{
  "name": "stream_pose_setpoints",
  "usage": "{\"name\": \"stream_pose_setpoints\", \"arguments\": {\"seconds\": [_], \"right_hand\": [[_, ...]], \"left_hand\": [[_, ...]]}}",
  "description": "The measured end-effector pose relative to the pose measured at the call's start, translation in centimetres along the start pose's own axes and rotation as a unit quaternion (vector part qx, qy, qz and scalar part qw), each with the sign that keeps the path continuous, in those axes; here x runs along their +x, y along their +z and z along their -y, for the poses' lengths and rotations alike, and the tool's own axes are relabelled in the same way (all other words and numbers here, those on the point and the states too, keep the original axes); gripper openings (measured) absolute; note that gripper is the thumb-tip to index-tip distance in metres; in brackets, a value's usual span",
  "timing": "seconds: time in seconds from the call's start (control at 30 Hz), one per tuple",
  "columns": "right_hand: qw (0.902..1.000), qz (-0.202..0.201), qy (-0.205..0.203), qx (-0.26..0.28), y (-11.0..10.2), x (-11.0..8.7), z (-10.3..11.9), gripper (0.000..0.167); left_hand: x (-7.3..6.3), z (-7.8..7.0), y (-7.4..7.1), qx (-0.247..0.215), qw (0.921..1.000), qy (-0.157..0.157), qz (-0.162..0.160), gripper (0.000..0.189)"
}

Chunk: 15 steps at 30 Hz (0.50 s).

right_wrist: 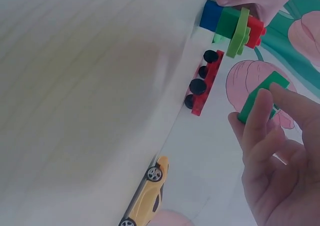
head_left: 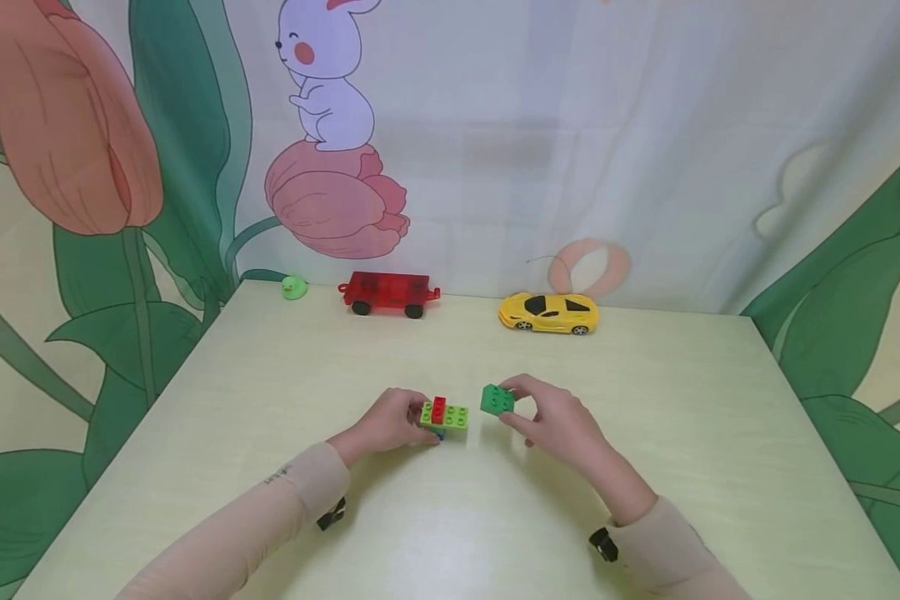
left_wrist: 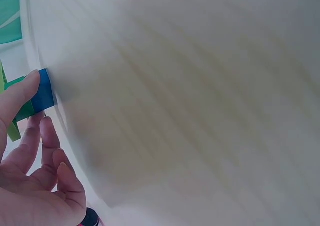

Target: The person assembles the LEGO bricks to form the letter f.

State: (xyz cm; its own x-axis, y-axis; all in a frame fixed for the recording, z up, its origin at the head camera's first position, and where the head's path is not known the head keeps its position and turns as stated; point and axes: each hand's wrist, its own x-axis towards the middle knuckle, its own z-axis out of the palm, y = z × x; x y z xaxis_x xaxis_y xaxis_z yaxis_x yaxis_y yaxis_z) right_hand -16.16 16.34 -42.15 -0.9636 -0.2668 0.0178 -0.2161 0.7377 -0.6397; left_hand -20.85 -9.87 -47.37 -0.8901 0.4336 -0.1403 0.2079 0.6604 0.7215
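Note:
Near the middle of the table, my left hand (head_left: 396, 421) pinches a small stack of toy building bricks (head_left: 453, 417). In the right wrist view the stack shows a blue brick (right_wrist: 211, 15) at the bottom, a green brick (right_wrist: 227, 22) above it, a flat lime plate (right_wrist: 239, 33) and a red brick (right_wrist: 256, 30) on top. A short way to the right, my right hand (head_left: 562, 419) holds a separate green brick (head_left: 497, 400) between thumb and fingers, its studs facing up. A small gap parts this brick from the stack.
Along the table's back edge stand a green toy duck (head_left: 294, 287), a red toy wagon (head_left: 390, 292) and a yellow toy car (head_left: 549, 313). Behind them hangs a printed curtain (head_left: 480, 167) with a rabbit and tulips.

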Motion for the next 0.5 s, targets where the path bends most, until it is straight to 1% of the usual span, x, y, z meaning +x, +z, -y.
{"name": "stream_pose_setpoints", "arguments": {"seconds": [0.2, 0.3, 0.5], "right_hand": [[0.9997, -0.003, -0.011, 0.023, 1.1, 0.7, 1.1, 0.043], [0.9995, -0.002, -0.021, 0.023, 1.6, 1.0, 1.7, 0.044], [0.9984, -0.011, -0.054, 0.01, 2.4, 1.3, 3.3, 0.042]], "left_hand": [[0.0, 0.1, 0.0, 0.002, 1.0, 0.002, 0.001, 0.029], [-0.1, 0.1, 0.0, 0.0, 1.0, 0.008, 0.0, 0.029], [-0.3, 0.0, -0.2, -0.001, 0.9996, 0.027, -0.009, 0.025]]}}
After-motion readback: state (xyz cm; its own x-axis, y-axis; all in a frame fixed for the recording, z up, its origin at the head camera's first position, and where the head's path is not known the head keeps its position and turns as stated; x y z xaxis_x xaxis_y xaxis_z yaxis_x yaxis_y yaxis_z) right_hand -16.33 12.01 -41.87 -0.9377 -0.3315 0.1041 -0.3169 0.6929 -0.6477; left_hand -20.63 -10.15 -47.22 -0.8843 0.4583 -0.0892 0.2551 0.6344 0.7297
